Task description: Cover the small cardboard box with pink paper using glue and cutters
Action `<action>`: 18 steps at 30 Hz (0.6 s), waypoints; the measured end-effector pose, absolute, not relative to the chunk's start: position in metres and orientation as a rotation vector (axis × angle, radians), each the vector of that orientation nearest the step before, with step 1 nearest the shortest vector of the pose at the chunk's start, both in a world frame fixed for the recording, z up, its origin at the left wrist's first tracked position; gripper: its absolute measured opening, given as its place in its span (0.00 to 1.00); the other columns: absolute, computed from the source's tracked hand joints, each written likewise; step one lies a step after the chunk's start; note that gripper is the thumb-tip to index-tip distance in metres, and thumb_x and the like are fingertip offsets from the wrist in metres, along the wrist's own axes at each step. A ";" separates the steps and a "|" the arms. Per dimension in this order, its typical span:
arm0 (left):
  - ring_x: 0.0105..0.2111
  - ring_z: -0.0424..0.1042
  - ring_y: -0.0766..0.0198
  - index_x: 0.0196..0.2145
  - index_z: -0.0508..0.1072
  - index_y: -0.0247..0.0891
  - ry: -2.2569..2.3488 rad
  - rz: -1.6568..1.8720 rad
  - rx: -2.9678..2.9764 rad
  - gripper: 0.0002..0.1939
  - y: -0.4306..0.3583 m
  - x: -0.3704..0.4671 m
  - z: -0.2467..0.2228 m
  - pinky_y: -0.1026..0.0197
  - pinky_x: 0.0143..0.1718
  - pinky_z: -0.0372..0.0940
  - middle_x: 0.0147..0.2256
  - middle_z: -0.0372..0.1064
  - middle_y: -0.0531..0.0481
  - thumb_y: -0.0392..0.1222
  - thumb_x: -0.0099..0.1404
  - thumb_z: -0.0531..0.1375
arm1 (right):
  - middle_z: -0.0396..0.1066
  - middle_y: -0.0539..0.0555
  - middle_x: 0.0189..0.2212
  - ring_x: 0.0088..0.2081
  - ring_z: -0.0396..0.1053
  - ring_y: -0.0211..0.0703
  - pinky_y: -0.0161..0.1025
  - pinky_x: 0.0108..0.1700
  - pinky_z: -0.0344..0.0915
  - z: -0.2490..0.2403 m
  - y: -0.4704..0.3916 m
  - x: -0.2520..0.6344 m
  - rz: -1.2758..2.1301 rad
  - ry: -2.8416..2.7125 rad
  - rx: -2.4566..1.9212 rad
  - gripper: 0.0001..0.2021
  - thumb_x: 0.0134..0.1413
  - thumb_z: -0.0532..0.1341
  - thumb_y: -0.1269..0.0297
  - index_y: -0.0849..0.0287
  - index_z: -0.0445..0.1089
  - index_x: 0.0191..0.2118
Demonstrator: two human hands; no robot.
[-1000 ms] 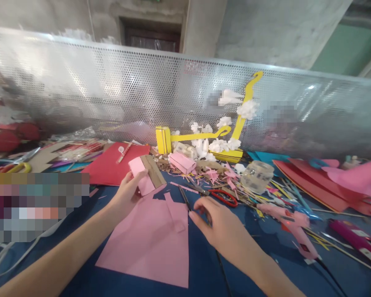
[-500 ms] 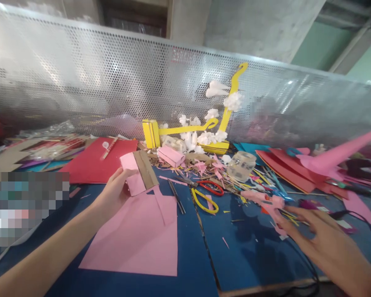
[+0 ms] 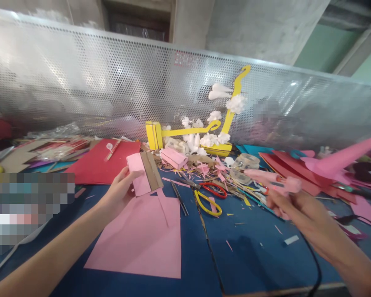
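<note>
My left hand (image 3: 123, 185) grips the left edge of a small cardboard box (image 3: 153, 175) partly wrapped in pink paper, with bare brown cardboard along its right side. A narrow pink strip (image 3: 162, 204) hangs from its lower edge. Beneath it, a sheet of pink paper (image 3: 139, 243) lies flat on the blue table. My right hand (image 3: 299, 206) is closed around the handle of a pink glue gun (image 3: 273, 180), raised above the table with its nozzle toward the left. A black cord runs down from the gun.
Scissors with red and yellow handles (image 3: 214, 189) lie mid-table beside dark tweezers (image 3: 179, 198). Behind them are paper scraps, a pink box (image 3: 173, 158), a clear tape roll (image 3: 245, 163) and yellow models with white puffs (image 3: 190, 131). Red sheets (image 3: 102, 161) lie left; a perforated metal panel (image 3: 80, 78) stands behind.
My right hand has closed round the glue gun and lifted it off the table. My left hand still holds the box in nearly the same pose; the view has shifted slightly.
</note>
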State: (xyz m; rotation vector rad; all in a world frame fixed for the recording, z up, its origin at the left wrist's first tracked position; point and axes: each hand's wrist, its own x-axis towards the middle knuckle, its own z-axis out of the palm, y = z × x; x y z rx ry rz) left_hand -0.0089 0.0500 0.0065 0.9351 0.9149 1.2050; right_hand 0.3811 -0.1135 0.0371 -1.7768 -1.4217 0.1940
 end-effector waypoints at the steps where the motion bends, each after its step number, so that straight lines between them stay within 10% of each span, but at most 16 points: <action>1: 0.29 0.75 0.63 0.50 0.76 0.41 0.922 1.201 0.927 0.27 0.050 -0.009 0.006 0.63 0.28 0.69 0.37 0.79 0.51 0.44 0.53 0.75 | 0.70 0.54 0.22 0.23 0.65 0.43 0.41 0.27 0.64 0.039 -0.105 0.371 0.277 -1.404 -1.721 0.30 0.55 0.61 0.30 0.56 0.71 0.26; 9: 0.43 0.78 0.58 0.56 0.74 0.46 0.902 1.054 1.096 0.29 0.050 -0.012 0.004 0.62 0.36 0.71 0.49 0.78 0.47 0.50 0.59 0.73 | 0.68 0.50 0.23 0.27 0.64 0.41 0.37 0.26 0.60 0.037 -0.028 0.279 0.889 -1.597 -1.285 0.26 0.56 0.65 0.37 0.60 0.75 0.39; 18: 0.47 0.79 0.46 0.60 0.70 0.42 0.906 0.978 1.365 0.32 0.046 -0.013 0.005 0.52 0.42 0.73 0.50 0.79 0.40 0.54 0.62 0.70 | 0.67 0.52 0.22 0.22 0.61 0.38 0.36 0.26 0.60 -0.001 -0.022 0.254 0.529 -1.817 -1.283 0.28 0.69 0.54 0.40 0.58 0.68 0.25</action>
